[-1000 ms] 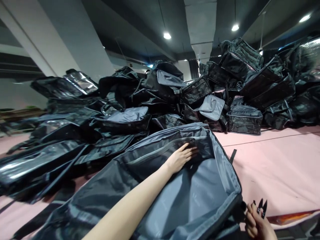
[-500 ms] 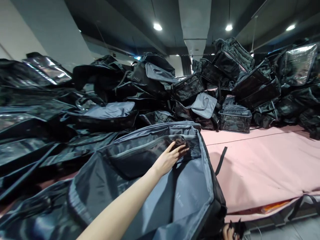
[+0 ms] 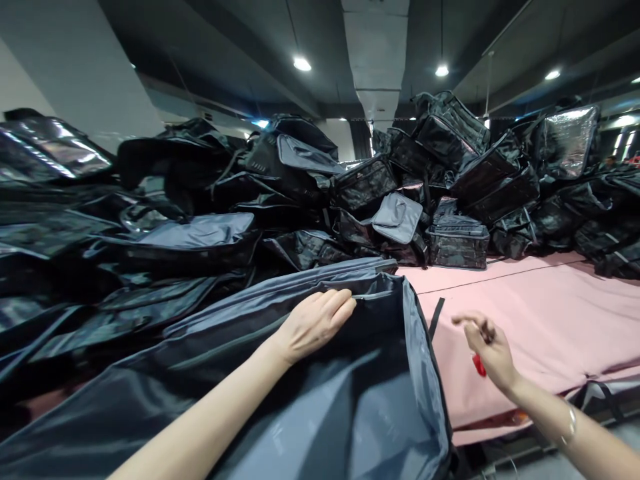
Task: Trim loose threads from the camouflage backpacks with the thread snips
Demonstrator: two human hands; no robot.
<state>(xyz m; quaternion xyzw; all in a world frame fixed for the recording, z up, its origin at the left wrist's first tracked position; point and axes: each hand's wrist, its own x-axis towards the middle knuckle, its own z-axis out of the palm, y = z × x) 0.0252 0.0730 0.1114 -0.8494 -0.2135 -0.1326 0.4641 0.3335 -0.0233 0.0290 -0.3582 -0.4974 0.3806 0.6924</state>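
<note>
Here, a big, boxy bag (image 3: 419, 363) lies open at six o'clock, with smooth, wrinkly gray cloth (image 3: 325, 427) inside. The left hand (image 3: 319, 322) is closed on the pocket edge (image 3: 375, 295) inside it. At four o'clock, the right hand (image 3: 493, 350) curls around a small, blurry red thing (image 3: 479, 365), above flat pink cloth (image 3: 540, 313). At twelve, floppy dark bags (image 3: 367, 183) make a bumpy heap.
</note>
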